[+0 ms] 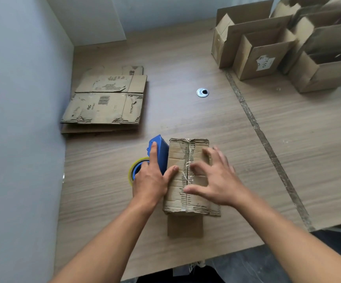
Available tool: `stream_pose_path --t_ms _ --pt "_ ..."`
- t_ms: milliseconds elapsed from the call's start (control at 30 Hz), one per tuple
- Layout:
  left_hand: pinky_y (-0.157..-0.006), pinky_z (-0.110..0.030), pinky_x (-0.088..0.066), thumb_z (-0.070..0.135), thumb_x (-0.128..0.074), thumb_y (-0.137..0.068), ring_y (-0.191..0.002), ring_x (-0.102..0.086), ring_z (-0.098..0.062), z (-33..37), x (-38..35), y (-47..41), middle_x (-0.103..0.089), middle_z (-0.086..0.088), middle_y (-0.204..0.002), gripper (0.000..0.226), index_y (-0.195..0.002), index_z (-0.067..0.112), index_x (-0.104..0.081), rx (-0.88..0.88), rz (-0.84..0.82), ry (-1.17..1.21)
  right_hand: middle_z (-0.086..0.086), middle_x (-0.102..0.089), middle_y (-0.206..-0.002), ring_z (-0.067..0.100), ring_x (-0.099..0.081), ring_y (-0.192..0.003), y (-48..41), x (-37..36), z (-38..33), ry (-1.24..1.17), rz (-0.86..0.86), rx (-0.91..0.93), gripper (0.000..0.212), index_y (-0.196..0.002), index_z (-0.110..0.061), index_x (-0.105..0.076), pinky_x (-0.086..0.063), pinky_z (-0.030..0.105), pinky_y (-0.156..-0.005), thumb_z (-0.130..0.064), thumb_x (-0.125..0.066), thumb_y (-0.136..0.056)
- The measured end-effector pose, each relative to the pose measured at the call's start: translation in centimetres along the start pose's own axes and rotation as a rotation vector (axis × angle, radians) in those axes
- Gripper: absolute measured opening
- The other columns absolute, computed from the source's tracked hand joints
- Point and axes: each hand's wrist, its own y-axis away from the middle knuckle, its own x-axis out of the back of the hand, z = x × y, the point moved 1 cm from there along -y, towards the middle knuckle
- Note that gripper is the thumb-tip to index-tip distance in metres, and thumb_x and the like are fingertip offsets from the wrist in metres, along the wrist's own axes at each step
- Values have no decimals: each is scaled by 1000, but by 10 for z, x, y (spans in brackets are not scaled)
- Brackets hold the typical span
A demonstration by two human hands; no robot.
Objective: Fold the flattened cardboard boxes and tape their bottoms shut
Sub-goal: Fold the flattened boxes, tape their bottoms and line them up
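Note:
A small cardboard box (177, 152) stands bottom-up near the table's front, its two bottom flaps closed along a middle seam with clear tape over it. My right hand (216, 176) lies spread on the flaps, fingers straight, pressing on the seam. My left hand (151, 178) holds a blue tape dispenser (160, 150) with a clear tape roll (134, 170) against the box's left side, index finger stretched along the blue body and thumb touching the box top. A stack of flattened boxes (106, 103) lies at the left by the wall.
Several folded open boxes (267, 56) stand at the back right of the wooden table (186, 111). A round metal cable grommet (202, 92) sits mid-table. A dark seam strip (263, 139) runs diagonally across the right. A grey wall (22, 119) borders the left.

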Motion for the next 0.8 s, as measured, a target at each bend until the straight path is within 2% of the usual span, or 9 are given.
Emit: stream_pose_path --t_ms 100,167,267,400,467,533,633,700,800 --pt "-92 -44 -46 71 -54 -85 -110 -57 -34 0 -1 0 -58 -13 -118 95 -156 39 1 -1 -2 9 -3 23 -162 23 25 -149 -35 10 2 104 -35 -27 126 -152 -51 7 -1 52 -122 -87 -66 -56" --pt "-92 -44 -46 70 -54 -85 -109 -56 -34 -2 -2 0 -58 -13 -118 95 -156 39 1 -1 -1 15 -2 16 -163 25 14 -151 -50 11 2 96 -108 -53 139 -151 -49 16 -8 50 -122 -83 -73 -51" --pt "-90 -44 -47 70 -53 -86 -107 -57 -34 -2 -2 0 -57 -13 -117 94 -156 39 1 -5 7 3 0 -12 -156 25 -10 -144 -62 12 1 11 -81 -63 135 -155 -44 0 -26 46 -116 -73 -82 -53" --pt "-90 -44 -48 70 -52 -86 -108 -57 -34 -2 -2 -1 -56 -12 -118 93 -156 40 1 8 9 7 1 -30 -139 23 -23 -135 -71 16 -2 -98 -41 -71 112 -150 -40 -31 -29 37 -113 -58 -89 -56" --pt "-90 -45 -47 71 -52 -86 -107 -57 -34 -3 -1 -1 -57 -12 -117 93 -155 40 1 9 8 11 -3 -34 -123 23 -31 -130 -76 19 -1 -131 -16 -76 99 -144 -40 -42 -31 32 -109 -53 -90 -58" --pt "-90 -44 -47 71 -52 -86 -106 -57 -34 -2 -1 -1 -56 -12 -116 93 -156 40 1 13 3 5 -4 -36 -116 23 -36 -128 -81 20 3 -159 0 -78 87 -138 -40 -49 -32 30 -107 -50 -89 -62" --pt "-90 -44 -46 71 -51 -86 -105 -57 -34 -1 0 0 -56 -12 -116 93 -156 40 3 16 -3 4 -1 -42 -121 23 -38 -128 -84 18 7 -188 6 -67 79 -138 -39 -51 -31 30 -109 -49 -86 -68" --pt "-90 -44 -46 72 -51 -86 -105 -57 -34 -1 -1 0 -56 -12 -116 94 -156 40 3 11 -8 10 1 -44 -133 23 -37 -133 -81 15 11 -217 18 -50 84 -146 -40 -43 -28 30 -112 -48 -83 -73" --pt "-90 -43 -46 72 -52 -85 -105 -57 -33 -2 -2 -2 -56 -12 -115 95 -156 40 2 -4 -24 32 -4 -32 -157 11 -30 -143 -68 5 22 -503 96 -46 84 -153 -40 -28 -24 30 -118 -42 -76 -84"
